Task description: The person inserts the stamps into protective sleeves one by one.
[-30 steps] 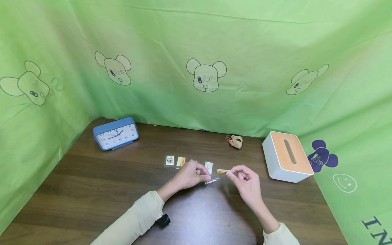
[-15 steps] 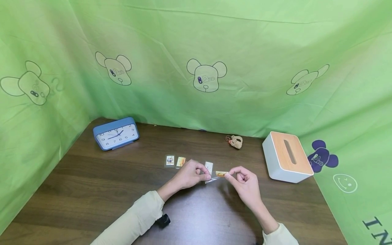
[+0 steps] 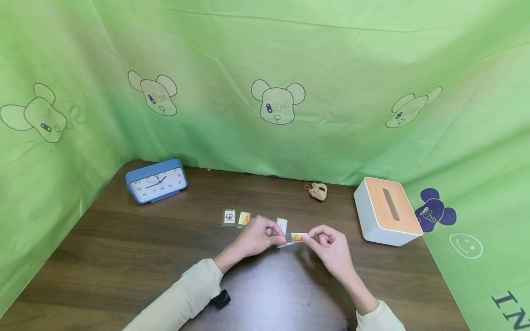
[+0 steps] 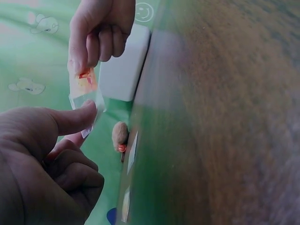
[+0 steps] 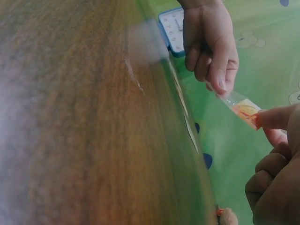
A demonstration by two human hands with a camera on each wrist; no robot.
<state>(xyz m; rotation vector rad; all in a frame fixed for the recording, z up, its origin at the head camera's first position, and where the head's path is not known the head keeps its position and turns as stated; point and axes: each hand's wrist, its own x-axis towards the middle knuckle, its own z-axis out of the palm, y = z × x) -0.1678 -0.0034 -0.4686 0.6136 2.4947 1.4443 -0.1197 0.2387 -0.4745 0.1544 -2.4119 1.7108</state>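
Observation:
In the head view my left hand (image 3: 261, 235) pinches a small clear plastic sleeve (image 3: 285, 244) between thumb and forefinger. My right hand (image 3: 331, 250) pinches the right end of a yellow-orange stamp (image 3: 298, 237). The stamp's left end overlaps the sleeve's mouth; the right wrist view shows much of the stamp (image 5: 246, 111) within or against the clear film (image 5: 228, 98). Both are held above the table. Behind the hands lie a sleeved stamp (image 3: 229, 217), a yellow stamp (image 3: 244, 218) and a pale stamp (image 3: 282, 224). My left hand partly covers this row.
A blue alarm clock (image 3: 157, 180) stands at the back left of the wooden table (image 3: 124, 257). A small brown pouch-like trinket (image 3: 319, 191) with a red cord lies at the back. A white tissue box (image 3: 388, 211) with a wooden lid is at right. Green cloth (image 3: 215, 124) hangs behind.
My right hand has brought the stamp slightly left and down, from apart from the sleeve to overlapping its mouth. My left hand has stayed in place with the sleeve.

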